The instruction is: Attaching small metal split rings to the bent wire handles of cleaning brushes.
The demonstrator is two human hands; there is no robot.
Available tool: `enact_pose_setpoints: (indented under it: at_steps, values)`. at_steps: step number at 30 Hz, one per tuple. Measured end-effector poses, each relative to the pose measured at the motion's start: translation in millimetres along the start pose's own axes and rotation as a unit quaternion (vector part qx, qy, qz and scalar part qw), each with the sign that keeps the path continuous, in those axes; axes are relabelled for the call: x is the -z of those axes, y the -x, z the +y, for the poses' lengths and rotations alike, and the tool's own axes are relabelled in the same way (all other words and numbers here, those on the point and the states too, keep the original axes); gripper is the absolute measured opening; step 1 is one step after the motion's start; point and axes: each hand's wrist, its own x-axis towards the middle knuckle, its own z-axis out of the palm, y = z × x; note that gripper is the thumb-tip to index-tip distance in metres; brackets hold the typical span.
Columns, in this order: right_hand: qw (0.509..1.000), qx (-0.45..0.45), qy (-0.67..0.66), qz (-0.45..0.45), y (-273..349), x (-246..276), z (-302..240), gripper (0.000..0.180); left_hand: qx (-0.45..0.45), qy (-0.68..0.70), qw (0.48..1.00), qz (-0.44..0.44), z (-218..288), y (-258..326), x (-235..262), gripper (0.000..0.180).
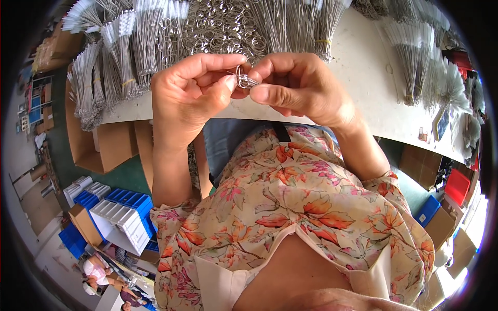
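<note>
Over the near edge of the worktable, my two hands meet, fingertips almost touching. Thumb and index finger of my left hand pinch a thin shiny metal ring. Against it, my right hand grips a small cluster of looped wire ends; whatever they belong to is hidden by the fingers. The loops seem to be touching the ring, but whether they are threaded on it I cannot tell. Just beyond my hands lies a pile of loose metal rings.
Bundles of wire-handled brushes flank the ring pile, with more brush bundles at the right of the white table. Cardboard boxes stand below on the left, near blue and white plastic bins. Other people are at lower left.
</note>
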Motion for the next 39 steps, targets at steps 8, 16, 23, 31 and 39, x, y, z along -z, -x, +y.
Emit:
enact_pose_setpoints:
  at_steps: [8,16,23,31,39]
  values:
    - [0.740,0.427,0.483,0.191,-13.0,-3.3,17.9,0.020,0.011,0.129,0.991,0.047,-20.0,3.0,-4.1,0.021]
    - [0.754,0.380,0.478,0.243,-8.9,-7.3,32.5,0.020,0.041,0.182,0.979,0.079,-37.8,6.2,-10.3,0.020]
    - [0.964,0.113,0.228,0.072,-1.3,2.9,26.6,0.013,-0.102,-0.087,0.979,0.151,-48.9,15.6,-20.5,0.023]
    - [0.980,0.100,0.134,0.108,-3.4,3.3,32.1,0.015,-0.021,-0.004,0.993,0.115,-44.8,14.7,-16.3,0.021]
    - [0.915,0.255,0.278,0.145,-3.0,-0.4,40.3,0.010,-0.024,0.065,0.992,0.104,-52.3,15.8,-9.7,0.021]
